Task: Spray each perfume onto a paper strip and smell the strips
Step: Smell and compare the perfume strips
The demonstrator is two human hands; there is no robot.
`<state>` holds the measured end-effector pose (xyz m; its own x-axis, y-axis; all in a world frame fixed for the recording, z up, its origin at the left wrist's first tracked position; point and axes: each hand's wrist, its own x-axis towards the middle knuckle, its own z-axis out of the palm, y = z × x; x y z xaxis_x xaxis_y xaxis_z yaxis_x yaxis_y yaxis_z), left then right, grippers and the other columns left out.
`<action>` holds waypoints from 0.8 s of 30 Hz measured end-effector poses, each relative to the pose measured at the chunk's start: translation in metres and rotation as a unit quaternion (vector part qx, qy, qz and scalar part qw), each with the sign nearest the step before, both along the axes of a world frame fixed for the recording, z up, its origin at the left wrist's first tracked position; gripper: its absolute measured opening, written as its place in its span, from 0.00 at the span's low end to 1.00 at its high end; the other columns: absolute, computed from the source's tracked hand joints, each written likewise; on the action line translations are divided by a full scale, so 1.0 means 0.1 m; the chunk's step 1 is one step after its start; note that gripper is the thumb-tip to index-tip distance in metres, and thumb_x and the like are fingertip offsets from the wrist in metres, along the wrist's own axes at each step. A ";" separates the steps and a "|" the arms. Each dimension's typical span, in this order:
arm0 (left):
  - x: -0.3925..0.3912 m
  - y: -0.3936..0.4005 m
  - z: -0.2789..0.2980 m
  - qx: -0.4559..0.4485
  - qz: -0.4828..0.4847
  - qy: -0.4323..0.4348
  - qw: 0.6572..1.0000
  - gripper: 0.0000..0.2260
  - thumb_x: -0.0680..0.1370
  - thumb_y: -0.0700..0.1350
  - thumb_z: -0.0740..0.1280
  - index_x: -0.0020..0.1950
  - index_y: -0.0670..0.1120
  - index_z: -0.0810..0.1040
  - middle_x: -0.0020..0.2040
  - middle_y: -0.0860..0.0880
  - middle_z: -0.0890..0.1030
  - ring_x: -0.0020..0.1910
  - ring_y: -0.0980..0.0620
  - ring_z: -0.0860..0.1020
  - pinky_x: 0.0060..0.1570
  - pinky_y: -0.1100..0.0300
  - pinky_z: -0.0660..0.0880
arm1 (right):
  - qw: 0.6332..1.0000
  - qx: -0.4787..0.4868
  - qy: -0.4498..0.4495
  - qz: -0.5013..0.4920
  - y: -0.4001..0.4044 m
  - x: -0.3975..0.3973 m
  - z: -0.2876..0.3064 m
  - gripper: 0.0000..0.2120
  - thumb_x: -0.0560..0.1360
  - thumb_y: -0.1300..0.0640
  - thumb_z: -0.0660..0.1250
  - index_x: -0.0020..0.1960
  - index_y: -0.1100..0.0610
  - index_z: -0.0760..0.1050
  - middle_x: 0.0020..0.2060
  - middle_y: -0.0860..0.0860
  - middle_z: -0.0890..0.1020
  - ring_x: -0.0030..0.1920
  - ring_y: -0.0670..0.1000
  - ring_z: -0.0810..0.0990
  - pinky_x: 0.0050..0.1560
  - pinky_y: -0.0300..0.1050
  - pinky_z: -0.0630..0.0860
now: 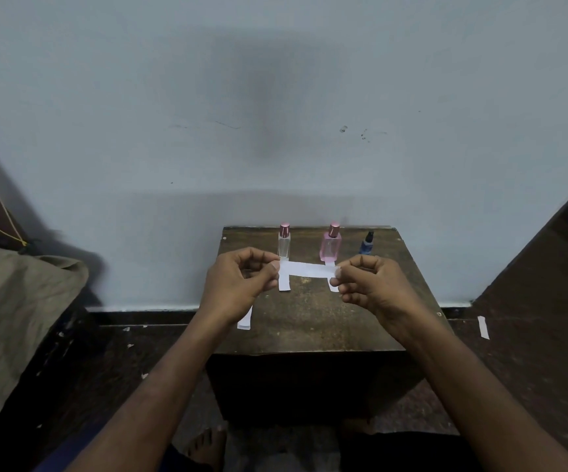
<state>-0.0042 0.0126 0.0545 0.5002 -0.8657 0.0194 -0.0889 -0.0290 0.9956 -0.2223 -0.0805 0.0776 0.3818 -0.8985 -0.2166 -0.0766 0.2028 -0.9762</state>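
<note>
Paper strip (304,269) is held level above the counter (310,321), stretched between both hands. Left hand (238,284) pinches its left end between thumb and fingers; right hand (374,284) pinches its right end the same way.

Three perfume bottles stand upright in a row along the counter's far edge, near the wall (275,97):
- clear bottle (284,245), pink cap, at left;
- pink bottle (331,247), pink cap, in the middle;
- small dark blue bottle (367,244), at right.

Further white strips lie flat on the counter: one (284,285) in front of the clear bottle, one (333,286) in front of the pink bottle, one (245,322) near the left edge, partly hidden by the left wrist. Another strip (483,327) lies on the floor at right.
</note>
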 end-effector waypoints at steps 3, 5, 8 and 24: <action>0.01 -0.01 0.00 -0.005 -0.019 0.084 0.996 0.06 0.78 0.36 0.75 0.54 0.37 0.86 0.48 0.37 0.85 0.44 0.50 0.87 0.46 0.64 0.83 | 1.000 0.018 -0.020 0.002 0.00 -0.01 0.00 0.00 0.77 0.68 0.71 0.48 0.66 0.81 0.38 0.60 0.86 0.33 0.49 0.80 0.36 0.40 0.82; 0.01 -0.02 0.00 -0.005 -0.032 0.123 0.992 0.08 0.79 0.35 0.74 0.56 0.34 0.84 0.47 0.37 0.83 0.43 0.52 0.85 0.45 0.65 0.83 | 0.999 0.028 -0.028 0.006 -0.01 -0.01 -0.01 0.00 0.78 0.68 0.71 0.48 0.65 0.81 0.38 0.60 0.86 0.33 0.49 0.80 0.36 0.40 0.82; 0.02 -0.02 0.01 -0.004 -0.038 0.152 0.988 0.09 0.78 0.34 0.74 0.57 0.33 0.84 0.46 0.41 0.84 0.43 0.53 0.85 0.46 0.65 0.83 | 0.999 0.037 -0.039 0.011 -0.03 -0.01 -0.01 0.01 0.78 0.68 0.71 0.49 0.65 0.80 0.39 0.60 0.86 0.33 0.48 0.80 0.37 0.40 0.82; 0.10 0.01 0.01 0.008 -0.060 0.102 0.993 0.05 0.79 0.37 0.74 0.54 0.39 0.86 0.43 0.45 0.86 0.44 0.52 0.86 0.48 0.65 0.82 | 1.000 0.002 -0.031 -0.003 -0.04 0.01 -0.06 0.05 0.78 0.67 0.73 0.52 0.68 0.83 0.39 0.59 0.86 0.35 0.47 0.82 0.40 0.40 0.83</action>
<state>0.0055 0.0141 0.0551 0.3855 -0.9188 -0.0855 0.1115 -0.0456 0.9927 -0.2218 -0.0841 0.0712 0.3893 -0.9000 -0.1959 -0.0146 0.2066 -0.9783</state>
